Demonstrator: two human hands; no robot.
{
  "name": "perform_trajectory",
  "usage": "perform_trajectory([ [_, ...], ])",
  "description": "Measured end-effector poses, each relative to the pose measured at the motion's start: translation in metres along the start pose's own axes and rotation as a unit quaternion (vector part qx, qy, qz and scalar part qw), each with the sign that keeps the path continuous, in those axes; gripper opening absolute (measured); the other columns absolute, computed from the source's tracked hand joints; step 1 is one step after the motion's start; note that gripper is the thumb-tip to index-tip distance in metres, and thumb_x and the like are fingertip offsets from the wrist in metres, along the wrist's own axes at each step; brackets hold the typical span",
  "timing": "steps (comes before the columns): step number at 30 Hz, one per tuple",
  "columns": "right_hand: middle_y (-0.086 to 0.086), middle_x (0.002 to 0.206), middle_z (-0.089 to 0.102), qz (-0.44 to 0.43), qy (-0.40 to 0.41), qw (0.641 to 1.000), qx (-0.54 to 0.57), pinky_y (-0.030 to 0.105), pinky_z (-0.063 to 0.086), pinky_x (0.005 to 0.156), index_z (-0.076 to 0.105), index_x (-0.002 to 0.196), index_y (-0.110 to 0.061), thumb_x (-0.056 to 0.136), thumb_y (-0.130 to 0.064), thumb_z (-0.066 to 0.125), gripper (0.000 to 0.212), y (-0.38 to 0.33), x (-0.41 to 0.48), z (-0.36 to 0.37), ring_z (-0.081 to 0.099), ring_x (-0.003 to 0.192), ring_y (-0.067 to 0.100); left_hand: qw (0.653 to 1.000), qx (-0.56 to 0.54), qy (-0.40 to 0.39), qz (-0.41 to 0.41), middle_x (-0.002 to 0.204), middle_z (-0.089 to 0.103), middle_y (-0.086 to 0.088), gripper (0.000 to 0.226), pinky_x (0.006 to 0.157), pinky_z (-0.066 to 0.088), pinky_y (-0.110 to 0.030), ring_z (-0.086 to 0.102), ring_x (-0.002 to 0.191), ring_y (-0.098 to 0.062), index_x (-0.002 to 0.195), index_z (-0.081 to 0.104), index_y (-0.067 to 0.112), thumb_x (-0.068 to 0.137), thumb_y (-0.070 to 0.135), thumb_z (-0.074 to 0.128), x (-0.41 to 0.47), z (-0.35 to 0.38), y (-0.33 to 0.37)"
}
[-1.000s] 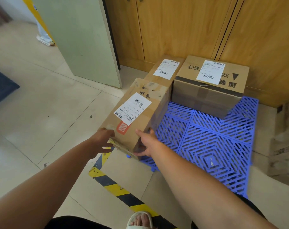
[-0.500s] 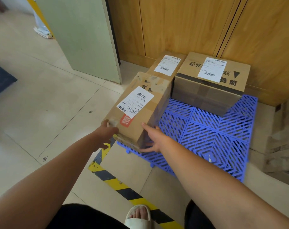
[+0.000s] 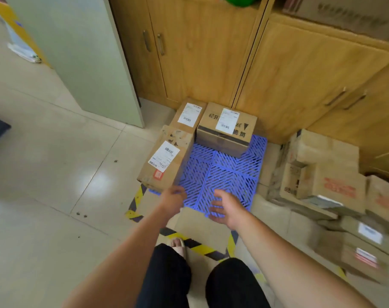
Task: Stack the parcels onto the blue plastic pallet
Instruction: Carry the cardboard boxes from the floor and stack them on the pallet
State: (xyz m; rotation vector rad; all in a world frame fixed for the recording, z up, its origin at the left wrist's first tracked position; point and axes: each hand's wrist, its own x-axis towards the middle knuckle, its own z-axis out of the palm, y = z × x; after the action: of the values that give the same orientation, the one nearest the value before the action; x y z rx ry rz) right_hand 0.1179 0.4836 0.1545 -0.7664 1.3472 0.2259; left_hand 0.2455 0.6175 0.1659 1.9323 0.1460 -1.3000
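Parcels, brown cardboard with white shipping labels: three sit on the blue slatted plastic pallet (image 3: 224,174), which lies on the tiled floor against the wooden cabinets (image 3: 211,52).

9 o'clock of pallet: pale tiled floor (image 3: 55,174), wide and bare out to the grey-green door panel (image 3: 89,52) at 11 o'clock.

Long brown parcel with a red sticker (image 3: 167,158) runs along the pallet's left edge; its near end reaches the front-left corner and overhangs the yellow-and-black hazard tape (image 3: 137,201) on the floor.

Narrow brown parcel (image 3: 189,115) behind it at 12 o'clock, end-on to the long one, back end near the cabinet base.

Wide brown parcel with black print (image 3: 228,128) at 1 o'clock, touching the narrow one's right side, filling the pallet's back-right part.

Bare blue slats show across the centre, front and right strip of the pallet.

Left hand (image 3: 172,197): at the long parcel's near-right corner, fingers loosely curled, gripping nothing; whether it touches the box, cannot tell (blur).

Right hand (image 3: 227,207): over the pallet's front edge, fingers spread, palm down, empty.

3 o'clock: blurred heap of brown cardboard parcels (image 3: 322,185) on the floor, just beside the pallet's right edge.
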Motion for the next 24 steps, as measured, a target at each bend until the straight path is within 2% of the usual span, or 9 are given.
perform_trajectory([
  [1, 0.008, 0.098, 0.060, 0.000, 0.002, 1.000, 0.013, 0.037, 0.052, 0.062, 0.058, 0.103, -0.015, 0.100, -0.029, 0.053, 0.015, -0.003, -0.033, -0.013, 0.058, 0.077, 0.020, 0.999, -0.027, -0.028, -0.019, 0.072, 0.061, -0.007, 0.012, 0.048, 0.037, -0.023, 0.053, 0.056, -0.019, 0.102, 0.058, 0.010, 0.100, 0.005, 0.048, -0.030, 0.010, 0.009],
  [3, 0.008, 0.097, 0.061, -0.007, 0.020, 0.999, 0.035, 0.035, 0.052, 0.060, 0.058, 0.107, -0.014, 0.099, -0.027, 0.054, 0.015, -0.006, -0.100, -0.045, 0.059, 0.073, 0.019, 0.990, -0.087, -0.088, -0.070, 0.054, 0.057, 0.001, 0.033, 0.039, 0.029, -0.015, 0.046, 0.042, -0.013, 0.079, 0.060, 0.013, 0.103, 0.009, 0.038, -0.089, 0.032, 0.024],
  [5, 0.007, 0.092, 0.062, -0.020, 0.045, 0.997, 0.053, 0.035, 0.052, 0.061, 0.058, 0.107, -0.013, 0.098, -0.025, 0.056, 0.015, -0.007, -0.164, -0.081, 0.059, 0.069, 0.018, 0.985, -0.061, -0.124, -0.099, 0.062, 0.059, 0.003, 0.043, 0.045, 0.038, -0.017, 0.050, 0.055, -0.013, 0.068, 0.063, 0.018, 0.102, 0.015, 0.037, -0.149, 0.055, 0.042],
  [8, 0.008, 0.091, 0.063, -0.042, 0.092, 0.991, 0.089, 0.036, 0.052, 0.067, 0.059, 0.104, -0.014, 0.097, -0.024, 0.057, 0.012, -0.003, -0.251, -0.144, 0.060, 0.069, 0.019, 0.990, 0.022, -0.126, -0.055, 0.087, 0.060, -0.002, 0.019, 0.065, 0.045, -0.027, 0.056, 0.072, -0.017, 0.088, 0.057, 0.021, 0.101, 0.014, 0.044, -0.241, 0.101, 0.069],
  [12, 0.008, 0.088, 0.064, -0.081, 0.137, 0.973, 0.164, 0.035, 0.052, 0.068, 0.060, 0.109, -0.012, 0.099, -0.022, 0.055, 0.015, 0.021, -0.322, -0.228, 0.061, 0.072, 0.021, 0.985, 0.044, -0.166, -0.034, 0.081, 0.056, -0.002, 0.024, 0.058, 0.039, -0.025, 0.052, 0.066, -0.016, 0.088, 0.056, 0.020, 0.103, 0.010, 0.040, -0.307, 0.166, 0.091],
  [16, 0.013, 0.098, 0.062, -0.090, 0.180, 0.942, 0.270, 0.037, 0.049, 0.070, 0.059, 0.113, -0.008, 0.099, -0.016, 0.054, 0.017, 0.056, -0.356, -0.294, 0.059, 0.083, 0.026, 0.977, 0.121, -0.176, 0.026, 0.086, 0.064, -0.003, 0.013, 0.067, 0.049, -0.027, 0.060, 0.071, -0.016, 0.108, 0.063, 0.016, 0.098, 0.018, 0.056, -0.330, 0.226, 0.089],
  [19, 0.017, 0.110, 0.063, -0.089, 0.192, 0.916, 0.340, 0.038, 0.050, 0.073, 0.059, 0.117, -0.007, 0.098, -0.017, 0.057, 0.022, 0.082, -0.368, -0.324, 0.060, 0.092, 0.029, 0.967, 0.163, -0.193, 0.044, 0.088, 0.065, -0.003, 0.013, 0.072, 0.051, -0.030, 0.062, 0.076, -0.018, 0.107, 0.065, 0.017, 0.098, 0.018, 0.056, -0.341, 0.264, 0.087],
  [22, 0.017, 0.118, 0.065, -0.085, 0.198, 0.897, 0.386, 0.042, 0.052, 0.087, 0.059, 0.123, -0.007, 0.099, -0.020, 0.058, 0.027, 0.096, -0.374, -0.344, 0.061, 0.100, 0.029, 0.962, 0.171, -0.210, 0.042, 0.098, 0.068, -0.006, 0.012, 0.083, 0.054, -0.037, 0.066, 0.088, -0.022, 0.102, 0.066, 0.019, 0.098, 0.019, 0.055, -0.346, 0.296, 0.086],
  [24, 0.017, 0.121, 0.064, -0.081, 0.200, 0.885, 0.414, 0.044, 0.050, 0.094, 0.058, 0.125, -0.006, 0.101, -0.020, 0.054, 0.028, 0.094, -0.376, -0.358, 0.060, 0.103, 0.029, 0.958, 0.176, -0.222, 0.046, 0.102, 0.069, -0.007, 0.014, 0.077, 0.055, -0.034, 0.068, 0.094, -0.024, 0.104, 0.066, 0.019, 0.098, 0.019, 0.054, -0.349, 0.314, 0.091],
])
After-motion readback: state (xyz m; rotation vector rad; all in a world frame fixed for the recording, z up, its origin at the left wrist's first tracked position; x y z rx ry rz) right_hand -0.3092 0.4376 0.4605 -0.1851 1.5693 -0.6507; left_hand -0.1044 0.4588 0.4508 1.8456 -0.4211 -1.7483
